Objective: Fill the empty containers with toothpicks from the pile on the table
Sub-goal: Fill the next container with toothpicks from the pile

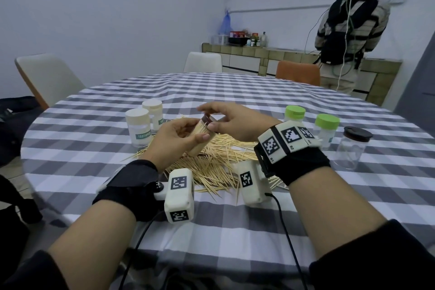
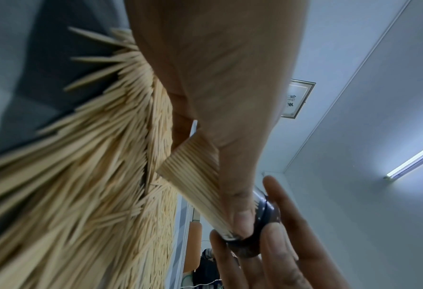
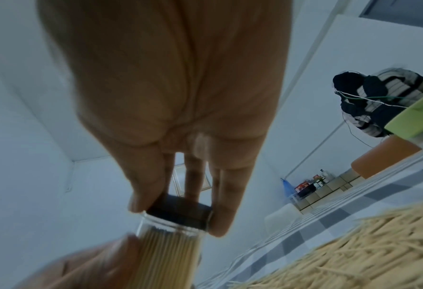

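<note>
Item in hand: clear round plastic jar (image 1: 200,136) packed with toothpicks, above the loose toothpick pile (image 1: 211,162), my left hand (image 1: 174,141) wrapped round it, my right hand (image 1: 231,122) pinching its dark screw lid (image 3: 180,213); risk: cross-threading, later spillage.

"TOOTHPICK" on cream-lidded container (image 1: 138,128)

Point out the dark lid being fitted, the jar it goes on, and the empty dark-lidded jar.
dark lid (image 3: 179,212), right wrist view, on its side wall.
filled jar (image 1: 200,140), head view, on its toothpick-packed body.
empty dark-lidded jar (image 1: 349,150), head view, on its clear wall.
</note>
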